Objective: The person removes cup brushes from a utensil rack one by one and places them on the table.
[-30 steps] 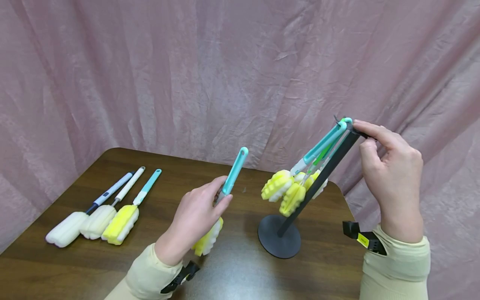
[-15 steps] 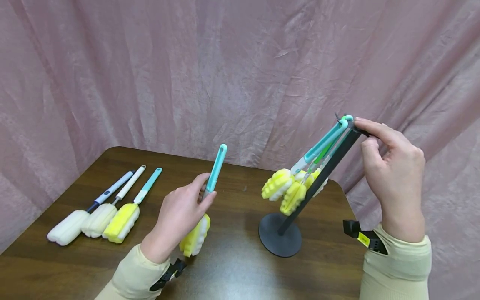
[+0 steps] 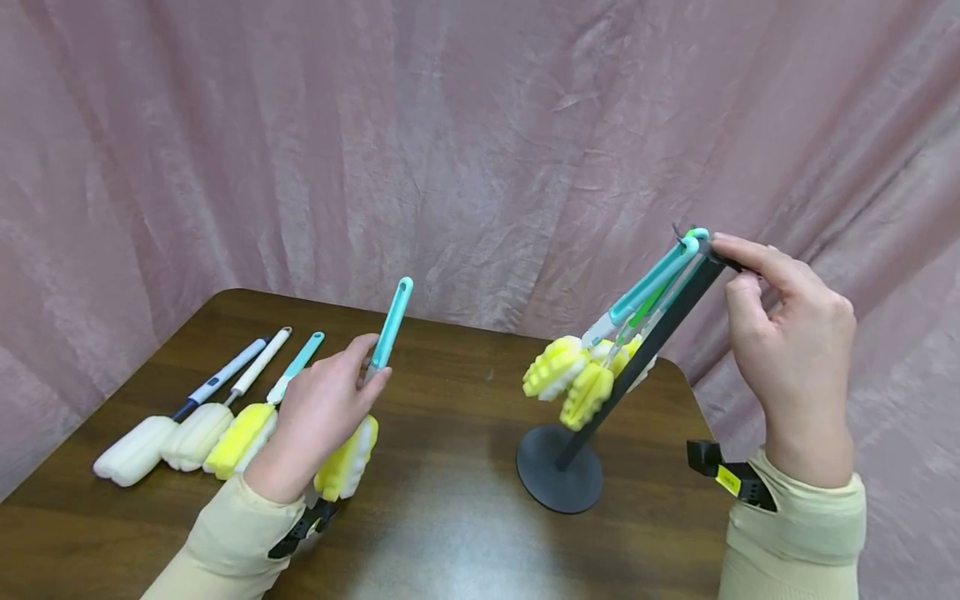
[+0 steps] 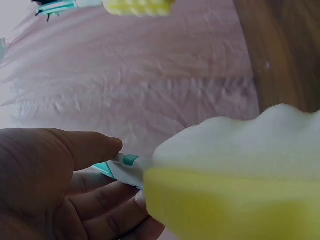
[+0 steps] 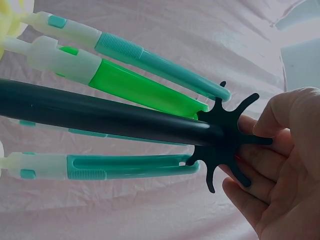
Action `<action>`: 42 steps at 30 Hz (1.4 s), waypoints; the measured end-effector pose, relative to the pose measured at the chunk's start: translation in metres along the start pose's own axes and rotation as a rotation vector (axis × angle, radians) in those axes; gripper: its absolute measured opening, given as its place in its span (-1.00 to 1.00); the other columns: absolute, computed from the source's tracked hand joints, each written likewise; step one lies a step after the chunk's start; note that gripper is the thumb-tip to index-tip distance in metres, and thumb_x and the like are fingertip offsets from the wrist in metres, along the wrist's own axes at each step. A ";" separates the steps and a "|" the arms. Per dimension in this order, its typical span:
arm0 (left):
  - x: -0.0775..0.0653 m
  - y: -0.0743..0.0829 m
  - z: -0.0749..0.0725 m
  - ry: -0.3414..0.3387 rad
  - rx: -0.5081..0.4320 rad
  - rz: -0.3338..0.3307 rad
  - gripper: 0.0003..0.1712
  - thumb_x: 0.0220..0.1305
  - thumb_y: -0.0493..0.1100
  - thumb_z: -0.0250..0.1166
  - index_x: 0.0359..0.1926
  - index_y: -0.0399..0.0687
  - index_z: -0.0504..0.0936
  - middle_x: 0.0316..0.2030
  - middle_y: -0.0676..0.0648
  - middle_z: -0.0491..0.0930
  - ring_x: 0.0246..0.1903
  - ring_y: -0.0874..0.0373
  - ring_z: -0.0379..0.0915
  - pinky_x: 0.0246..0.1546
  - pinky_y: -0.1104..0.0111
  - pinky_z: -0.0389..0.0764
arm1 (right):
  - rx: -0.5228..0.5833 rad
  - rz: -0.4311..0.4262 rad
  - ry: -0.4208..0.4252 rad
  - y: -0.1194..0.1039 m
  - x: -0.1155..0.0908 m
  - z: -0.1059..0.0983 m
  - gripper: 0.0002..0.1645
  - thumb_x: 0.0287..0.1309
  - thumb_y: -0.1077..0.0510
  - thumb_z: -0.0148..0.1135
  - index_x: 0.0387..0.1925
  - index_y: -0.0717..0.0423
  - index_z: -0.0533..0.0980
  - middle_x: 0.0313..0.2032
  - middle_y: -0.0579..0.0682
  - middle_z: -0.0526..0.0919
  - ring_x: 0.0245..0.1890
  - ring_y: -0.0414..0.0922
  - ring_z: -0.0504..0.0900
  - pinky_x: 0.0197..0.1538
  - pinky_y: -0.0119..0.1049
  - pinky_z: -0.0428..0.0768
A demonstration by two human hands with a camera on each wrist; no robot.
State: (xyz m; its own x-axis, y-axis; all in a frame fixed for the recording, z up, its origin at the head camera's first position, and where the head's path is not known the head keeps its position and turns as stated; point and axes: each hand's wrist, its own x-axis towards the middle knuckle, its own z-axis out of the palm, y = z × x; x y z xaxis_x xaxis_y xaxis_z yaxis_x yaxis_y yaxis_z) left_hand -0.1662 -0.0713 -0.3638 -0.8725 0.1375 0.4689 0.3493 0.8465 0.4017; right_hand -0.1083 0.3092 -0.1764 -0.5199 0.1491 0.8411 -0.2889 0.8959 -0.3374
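Observation:
My left hand (image 3: pixel 318 408) grips a sponge bottle brush (image 3: pixel 348 458) low on its teal handle, above the table. Its yellow-and-white sponge head (image 4: pixel 240 175) hangs below the fingers and fills much of the left wrist view. My right hand (image 3: pixel 795 350) holds the top of a black hook stand (image 3: pixel 637 367), thumb and fingers about one of its hooks (image 5: pixel 257 140). Several brushes hang from other hooks there: teal-handled ones (image 5: pixel 140 165) and one with a green handle (image 5: pixel 140 90), their yellow-and-white sponges clustered beside the pole.
Left on the brown table (image 3: pixel 450 500) lie a blue-handled brush (image 3: pixel 135 450), a white-handled brush (image 3: pixel 197 437) and a teal-handled brush (image 3: pixel 240 437). The stand's round black base (image 3: pixel 558 483) sits at the right. A pink curtain (image 3: pixel 450 150) hangs behind.
My left hand has moved left with its brush, away from the stand and closer to the lying brushes. The right hand stays at the stand's top.

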 end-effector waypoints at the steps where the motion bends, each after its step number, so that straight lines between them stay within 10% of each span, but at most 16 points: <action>1: 0.000 -0.003 0.000 0.004 0.005 -0.003 -0.60 0.31 0.03 0.33 0.10 0.07 0.50 -0.43 0.14 0.54 -0.66 0.21 0.30 -0.70 0.30 0.28 | 0.000 -0.001 0.000 0.000 0.000 0.000 -0.49 0.21 0.25 -0.09 -0.07 -0.10 0.75 -0.10 -0.12 0.73 -0.61 -0.40 0.14 -0.51 -0.49 0.10; 20: 0.007 -0.060 0.007 -0.056 0.106 -0.025 -0.75 0.25 -0.03 0.36 -0.16 -0.06 0.60 -0.50 0.07 0.54 -0.67 0.14 0.33 -0.71 0.26 0.27 | 0.017 0.015 0.005 -0.005 0.002 -0.002 -0.49 0.21 0.26 -0.09 -0.07 -0.07 0.75 -0.09 -0.11 0.73 -0.60 -0.39 0.17 -0.50 -0.52 0.10; 42: 0.026 -0.089 0.014 -0.160 0.208 0.005 -0.79 0.21 -0.08 0.37 -0.27 -0.10 0.58 -0.59 0.01 0.44 -0.61 0.03 0.38 -0.62 0.12 0.37 | 0.018 0.010 -0.005 -0.007 0.000 -0.002 -0.49 0.22 0.28 -0.10 -0.05 -0.03 0.73 -0.10 -0.04 0.73 -0.63 -0.44 0.17 -0.47 -0.54 0.14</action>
State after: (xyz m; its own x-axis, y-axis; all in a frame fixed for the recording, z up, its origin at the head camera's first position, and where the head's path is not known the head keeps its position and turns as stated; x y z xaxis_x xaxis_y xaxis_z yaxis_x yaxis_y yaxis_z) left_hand -0.2245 -0.1357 -0.3984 -0.9198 0.2073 0.3331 0.2903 0.9308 0.2221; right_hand -0.1044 0.3043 -0.1737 -0.5273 0.1560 0.8352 -0.2981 0.8866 -0.3537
